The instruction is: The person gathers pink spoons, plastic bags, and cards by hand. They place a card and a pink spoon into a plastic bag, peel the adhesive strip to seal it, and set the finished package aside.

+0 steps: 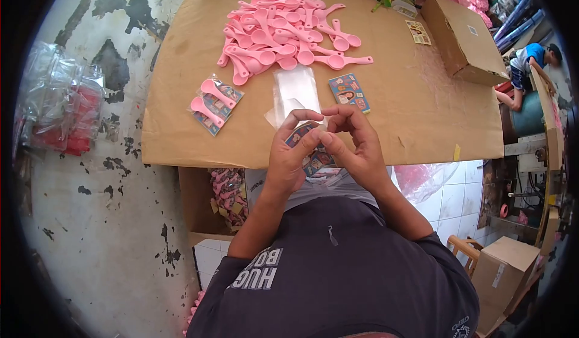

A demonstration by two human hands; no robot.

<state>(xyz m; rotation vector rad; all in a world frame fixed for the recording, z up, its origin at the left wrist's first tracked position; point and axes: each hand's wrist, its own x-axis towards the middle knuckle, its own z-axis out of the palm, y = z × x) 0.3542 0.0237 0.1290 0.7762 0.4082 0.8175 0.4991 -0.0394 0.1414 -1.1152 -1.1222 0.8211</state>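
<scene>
Near the front edge of the table, my left hand (289,160) and my right hand (360,148) are close together, thumbs almost meeting. Between them is a blue printed card (316,162), partly covered by the fingers; it looks to be in a clear plastic bag, though the edges are hard to make out. Just beyond the fingers lies a stack of clear plastic bags (295,91). To its right sits a stack of blue printed cards (350,92). On the left, two pink spoons (208,112) rest on a bagged card (230,92).
A large heap of pink spoons (271,30) covers the table's (410,121) far middle. At right stands a cardboard box (461,39). Below the left front edge, an open carton (199,202) holds packed pink spoons. Another person (525,66) is at far right.
</scene>
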